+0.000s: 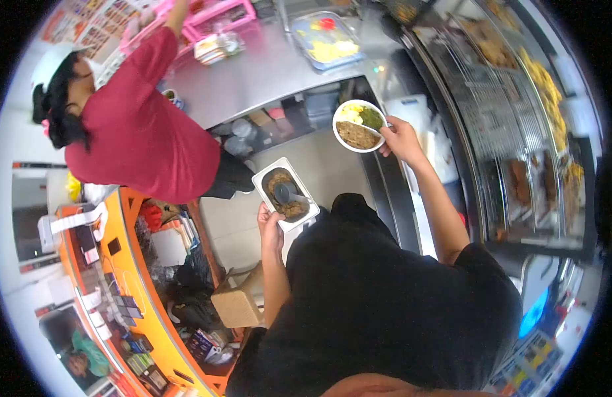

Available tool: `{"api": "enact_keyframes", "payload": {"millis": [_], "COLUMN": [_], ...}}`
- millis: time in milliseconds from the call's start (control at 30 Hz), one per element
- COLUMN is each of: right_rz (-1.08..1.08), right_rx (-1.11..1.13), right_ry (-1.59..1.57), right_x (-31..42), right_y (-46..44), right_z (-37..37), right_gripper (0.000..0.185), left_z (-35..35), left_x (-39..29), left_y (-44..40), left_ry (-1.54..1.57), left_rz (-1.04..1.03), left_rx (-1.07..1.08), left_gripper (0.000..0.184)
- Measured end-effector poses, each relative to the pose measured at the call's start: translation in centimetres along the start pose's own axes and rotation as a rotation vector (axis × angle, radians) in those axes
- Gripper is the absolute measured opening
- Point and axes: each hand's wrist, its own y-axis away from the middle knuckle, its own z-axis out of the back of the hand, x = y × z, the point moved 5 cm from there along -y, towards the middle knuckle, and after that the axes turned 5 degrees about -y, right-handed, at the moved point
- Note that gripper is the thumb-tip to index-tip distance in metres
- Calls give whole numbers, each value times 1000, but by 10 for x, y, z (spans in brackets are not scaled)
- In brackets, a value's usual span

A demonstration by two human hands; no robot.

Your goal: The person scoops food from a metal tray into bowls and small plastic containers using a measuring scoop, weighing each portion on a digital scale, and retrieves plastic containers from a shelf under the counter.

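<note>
My left hand (271,223) grips the lower left edge of a white rectangular food container (258,180). Brown food lies inside it, together with a dark ladle (289,192) whose pale handle rests toward the right rim. Further up and to the right, my right hand (400,139) is closed on the rim of a round white bowl (337,132). A divider splits this bowl: brown minced food fills the lower part, with yellow pieces and dark greens above. Both vessels are held apart from each other, over the floor.
A co-worker in a red shirt (134,132) reaches over the steel counter (253,73). On that counter are a tray of yellow food (329,46) and pink baskets (220,16). Glass food cabinets (478,86) line the right. An orange desk (130,258) and a tan stool (236,306) stand left.
</note>
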Motion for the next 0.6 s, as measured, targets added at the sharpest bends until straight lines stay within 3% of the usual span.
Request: {"api": "enact_keyframes", "payload": {"millis": [267,600], "right_rz": [50,-9], "right_rx": [185,325], "right_ry": [102,123], "right_x": [57,23], "right_y": [-187,-373], "right_z": [-140,-264], "right_gripper": [39,38], "left_z": [35,8], "left_x": [-39,-87], "left_y": [-35,-121], "left_ry": [58,111], "left_rz": [-128,-171], "left_rx": [-255,-369], "left_gripper": [32,36]}}
